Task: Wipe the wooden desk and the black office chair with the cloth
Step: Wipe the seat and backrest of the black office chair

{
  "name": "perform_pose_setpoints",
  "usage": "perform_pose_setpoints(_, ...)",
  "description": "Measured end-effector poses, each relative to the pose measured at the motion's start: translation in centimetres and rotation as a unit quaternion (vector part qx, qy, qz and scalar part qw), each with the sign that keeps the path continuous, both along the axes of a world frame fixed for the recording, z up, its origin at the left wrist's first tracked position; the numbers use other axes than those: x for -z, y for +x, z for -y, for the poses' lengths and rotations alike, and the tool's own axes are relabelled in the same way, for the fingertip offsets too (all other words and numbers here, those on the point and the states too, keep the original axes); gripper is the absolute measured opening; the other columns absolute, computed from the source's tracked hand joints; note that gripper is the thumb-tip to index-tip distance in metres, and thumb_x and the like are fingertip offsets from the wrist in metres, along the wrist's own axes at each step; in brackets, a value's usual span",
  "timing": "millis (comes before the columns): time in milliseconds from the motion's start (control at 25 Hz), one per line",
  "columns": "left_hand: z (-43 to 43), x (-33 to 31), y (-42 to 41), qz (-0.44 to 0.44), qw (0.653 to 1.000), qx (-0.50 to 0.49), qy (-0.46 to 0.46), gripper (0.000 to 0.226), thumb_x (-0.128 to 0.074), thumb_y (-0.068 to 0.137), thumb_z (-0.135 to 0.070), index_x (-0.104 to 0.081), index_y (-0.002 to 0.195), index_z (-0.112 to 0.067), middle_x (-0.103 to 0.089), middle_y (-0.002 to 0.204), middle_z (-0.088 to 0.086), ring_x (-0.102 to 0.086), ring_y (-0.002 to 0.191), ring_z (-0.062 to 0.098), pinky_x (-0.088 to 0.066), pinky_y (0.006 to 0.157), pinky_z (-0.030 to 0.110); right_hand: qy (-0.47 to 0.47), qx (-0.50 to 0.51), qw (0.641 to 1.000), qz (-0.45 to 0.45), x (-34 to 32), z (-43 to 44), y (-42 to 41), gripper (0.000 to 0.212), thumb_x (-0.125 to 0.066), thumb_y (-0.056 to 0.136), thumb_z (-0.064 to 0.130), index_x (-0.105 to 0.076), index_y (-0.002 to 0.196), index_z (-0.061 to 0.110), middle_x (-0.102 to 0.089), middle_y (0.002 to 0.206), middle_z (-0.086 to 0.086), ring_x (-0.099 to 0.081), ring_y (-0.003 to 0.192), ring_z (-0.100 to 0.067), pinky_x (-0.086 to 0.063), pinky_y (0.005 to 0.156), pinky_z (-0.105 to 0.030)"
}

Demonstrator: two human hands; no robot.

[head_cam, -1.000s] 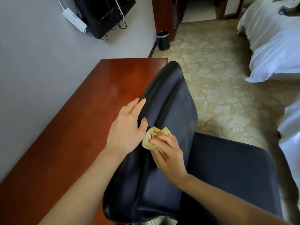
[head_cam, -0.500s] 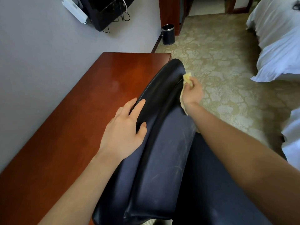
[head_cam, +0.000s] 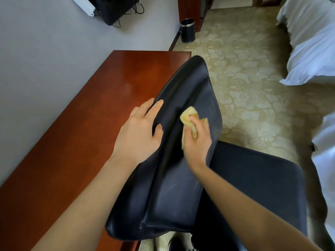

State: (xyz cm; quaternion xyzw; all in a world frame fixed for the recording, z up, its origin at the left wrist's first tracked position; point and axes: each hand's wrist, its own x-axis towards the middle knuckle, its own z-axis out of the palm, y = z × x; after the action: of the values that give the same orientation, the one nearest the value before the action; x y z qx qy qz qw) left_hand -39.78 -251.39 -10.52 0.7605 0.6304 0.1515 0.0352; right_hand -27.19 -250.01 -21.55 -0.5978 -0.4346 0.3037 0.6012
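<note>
Both hands meet the chair backrest (head_cam: 174,192): left hand (head_cam: 139,134) spread flat, right hand (head_cam: 197,142) clutching the cloth (head_cam: 187,115) against it.

Both arms are bare along all of their visible length: the left forearm (head_cam: 90,205) and the right forearm (head_cam: 244,201) show smooth uncovered skin down to the wrists. The left hand (head_cam: 139,134) and the right hand (head_cam: 197,142) are bare too. The fingers (head_cam: 155,107) are slender, and the nails are short where they show. The right arm lies in deeper shade than the left.
</note>
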Motion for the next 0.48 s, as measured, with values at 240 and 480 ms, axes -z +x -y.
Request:
perform_pose_setpoints(240,0.3,-0.2,0.1,-0.007,1.000,0.005,-0.018,0.061,-0.050,0.093,-0.019,-0.027,0.149,-0.025,-0.025,0.155,-0.004,-0.025,0.137,0.023,-0.041,0.098,0.041,0.148,-0.131,0.979,0.051,1.2,9.8,-2.5,0.031,-0.060,0.080,0.005,-0.065,0.102,0.026,-0.055,0.105,0.014,-0.056,0.101,-0.020,-0.042,0.095,-0.023)
perform_pose_setpoints(480,0.7,-0.4,0.3,-0.019,1.000,0.009,-0.019,0.055,-0.045,0.097,-0.030,-0.027,0.149,-0.026,-0.021,0.157,-0.005,-0.025,0.140,0.027,-0.040,0.099,0.043,0.303,-0.271,0.877,0.257,2.8,9.1,0.5,0.030,-0.059,0.083,0.005,-0.058,0.105,0.024,-0.050,0.109,0.003,-0.058,0.079,-0.032,-0.047,0.076,-0.043)
